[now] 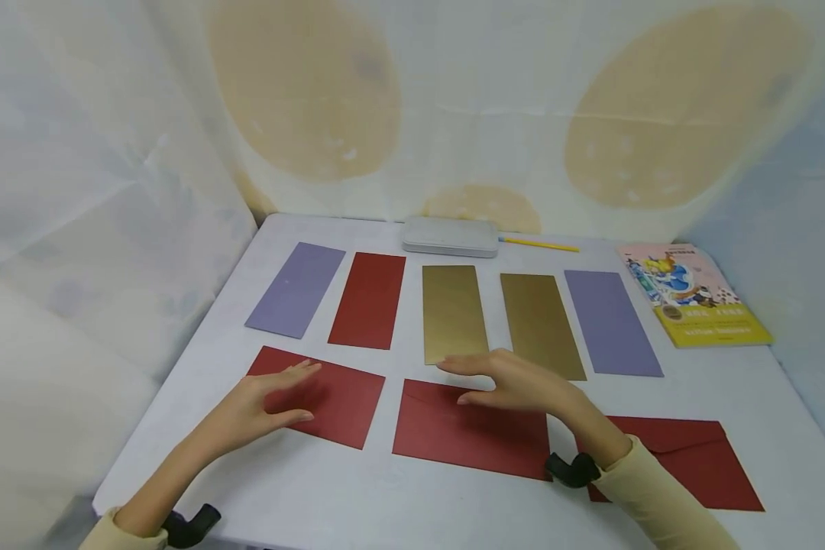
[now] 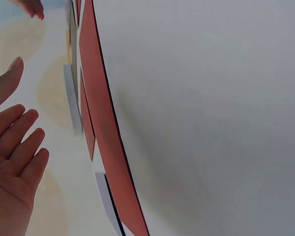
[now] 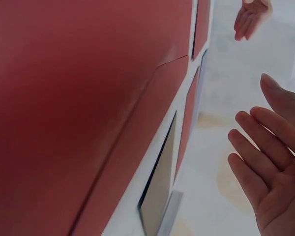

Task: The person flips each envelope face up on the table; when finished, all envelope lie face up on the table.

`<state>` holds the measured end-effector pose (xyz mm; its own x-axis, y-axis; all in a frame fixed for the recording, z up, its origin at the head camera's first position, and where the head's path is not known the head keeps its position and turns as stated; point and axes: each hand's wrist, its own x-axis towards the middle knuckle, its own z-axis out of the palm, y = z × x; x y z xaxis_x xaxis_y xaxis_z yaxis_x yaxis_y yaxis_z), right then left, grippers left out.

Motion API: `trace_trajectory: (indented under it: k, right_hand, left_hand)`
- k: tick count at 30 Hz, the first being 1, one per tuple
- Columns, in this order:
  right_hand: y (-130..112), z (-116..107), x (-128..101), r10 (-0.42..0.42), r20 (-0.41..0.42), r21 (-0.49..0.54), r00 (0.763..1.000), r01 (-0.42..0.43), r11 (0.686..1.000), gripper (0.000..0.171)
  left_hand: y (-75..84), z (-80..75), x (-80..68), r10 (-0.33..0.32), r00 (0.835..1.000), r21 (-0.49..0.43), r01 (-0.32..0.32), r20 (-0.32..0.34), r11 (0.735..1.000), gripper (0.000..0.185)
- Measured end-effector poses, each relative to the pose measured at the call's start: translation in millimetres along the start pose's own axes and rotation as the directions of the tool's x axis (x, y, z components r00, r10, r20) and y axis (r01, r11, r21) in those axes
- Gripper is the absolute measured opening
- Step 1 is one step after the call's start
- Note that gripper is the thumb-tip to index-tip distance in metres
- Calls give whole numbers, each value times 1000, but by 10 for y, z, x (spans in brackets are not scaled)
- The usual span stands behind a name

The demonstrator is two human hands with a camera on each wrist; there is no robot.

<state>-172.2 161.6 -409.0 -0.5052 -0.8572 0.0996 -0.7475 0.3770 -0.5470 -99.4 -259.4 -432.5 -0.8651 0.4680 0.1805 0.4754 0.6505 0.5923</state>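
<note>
My left hand (image 1: 261,401) hovers over the left red envelope (image 1: 347,405), fingers straight and thumb apart, with nothing in it. In the left wrist view its palm and fingers (image 2: 19,137) stay clear of the tabletop. Over the middle red envelope (image 1: 447,435), flap line along its upper edge, my right hand (image 1: 516,386) is held with fingers extended and likewise holds nothing. The right wrist view shows that hand's fingers (image 3: 255,162) apart from the paper. A third red envelope (image 1: 701,466) with a visible flap lies partly behind my right forearm.
Behind them stand in a row a purple envelope (image 1: 299,290), a red one (image 1: 367,302), two gold ones (image 1: 454,309) and another purple one (image 1: 612,321). A grey flat case (image 1: 450,237), a yellow pencil (image 1: 539,244) and a picture book (image 1: 694,294) lie farther back on the white table (image 1: 330,504).
</note>
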Motion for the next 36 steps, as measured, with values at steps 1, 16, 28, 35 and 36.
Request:
trace_trajectory:
  k: [1,16,28,35,36]
  right_hand:
    - [-7,-2,33,-10,-2,1,1000,10,1000,56]
    - [-116,62,593,-77,12,46,997,76,996,53]
    - [-174,183,974,-99,80,44,992,95,994,53]
    - [-175,341,1169,-138,165,70,977,128,989,53]
    - [-174,360,1189,-140,171,71,975,129,989,53]
  left_hand:
    - [-20,-14,-23,-5,1000,8,5,-4,1000,68]
    - [-348,-298,-269,-27,998,89,32,-56,996,74]
    - [-586,-392,-426,-86,996,140,89,-28,986,83]
    - [-671,-361,-404,-70,997,172,72,-18,983,86]
    - [-681,-358,-398,-70,997,172,72,-16,982,87]
